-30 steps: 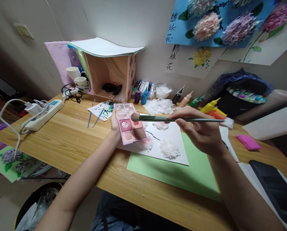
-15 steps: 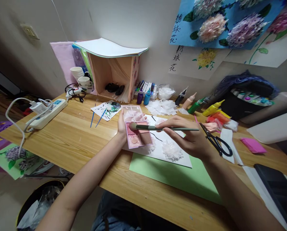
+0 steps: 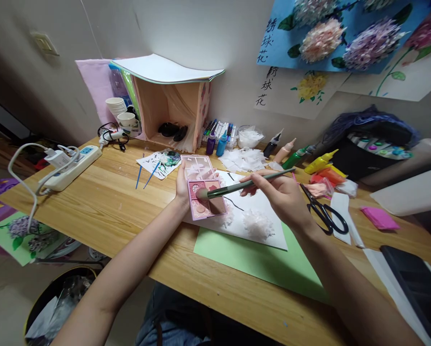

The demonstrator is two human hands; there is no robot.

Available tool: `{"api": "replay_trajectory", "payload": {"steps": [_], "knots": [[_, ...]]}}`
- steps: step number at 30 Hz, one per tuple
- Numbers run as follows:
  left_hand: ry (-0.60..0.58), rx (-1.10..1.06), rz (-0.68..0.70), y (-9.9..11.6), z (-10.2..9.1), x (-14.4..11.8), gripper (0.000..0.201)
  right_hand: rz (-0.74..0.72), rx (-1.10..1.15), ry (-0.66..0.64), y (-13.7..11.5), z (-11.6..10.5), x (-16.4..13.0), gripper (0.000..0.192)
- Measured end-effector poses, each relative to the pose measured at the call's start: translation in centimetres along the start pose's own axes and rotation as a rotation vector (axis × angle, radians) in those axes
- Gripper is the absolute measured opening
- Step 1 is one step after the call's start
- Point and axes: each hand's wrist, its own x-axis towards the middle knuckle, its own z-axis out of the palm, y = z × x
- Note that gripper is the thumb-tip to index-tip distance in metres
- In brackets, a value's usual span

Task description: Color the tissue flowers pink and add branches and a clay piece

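My left hand (image 3: 182,186) grips an opened makeup palette (image 3: 215,207) with pink pans and a mirrored lid, holding it by its left side. Between the fingers of my right hand (image 3: 278,192) is a makeup brush (image 3: 233,188) with a dark green handle. The brush's bristles rest at the pink pan on the palette's upper left. Below lies a white sheet (image 3: 244,236) with dark painted lines and pale, fluffy paper flowers (image 3: 259,224). Part of that sheet is hidden behind the palette and my right hand. A green sheet (image 3: 251,264) lies underneath it.
Black scissors (image 3: 327,216) lie right of my right hand, near a pink packet (image 3: 380,217). Paint bottles (image 3: 272,143) and cut white tissue (image 3: 242,159) are behind. Two blue sticks (image 3: 151,175) lie by a stained paper (image 3: 160,166); a power strip (image 3: 73,168) sits left.
The brush's handle end has tilted upward and its bristles have shifted slightly right and down on the palette. My right hand has moved a little left and turned. The left still holds the palette.
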Motion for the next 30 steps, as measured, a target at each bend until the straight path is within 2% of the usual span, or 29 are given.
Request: {"api": "replay_trajectory", "payload": {"steps": [5, 9, 13, 18, 23, 27, 30], "knots": [[0.009, -0.011, -0.016, -0.1, 0.3, -0.3, 0.066, 0.177, 0.273, 0.137, 1.5, -0.1, 1.2, 0.040], [0.043, 0.001, -0.033, -0.2, 0.5, -0.4, 0.066, 0.270, 0.342, 0.140, 1.9, 0.3, 1.5, 0.041], [0.048, -0.001, -0.063, -0.3, 0.8, -0.5, 0.069, 0.303, 0.330, 0.121, 2.0, 0.8, 1.2, 0.040], [0.032, -0.003, -0.054, -0.4, 0.8, -0.6, 0.067, 0.216, 0.172, 0.147, 1.3, 0.8, 0.7, 0.041], [0.032, -0.004, -0.049, -0.4, 0.5, -0.4, 0.067, 0.083, -0.002, 0.189, -0.3, 0.4, 0.0, 0.028], [0.037, 0.008, -0.033, -0.3, 0.6, -0.4, 0.069, -0.066, 0.038, 0.238, -1.1, 0.5, -0.5, 0.021], [0.038, 0.027, -0.045, -0.2, 0.7, -0.6, 0.072, -0.121, 0.070, 0.190, -1.1, 1.0, -0.8, 0.021]]}}
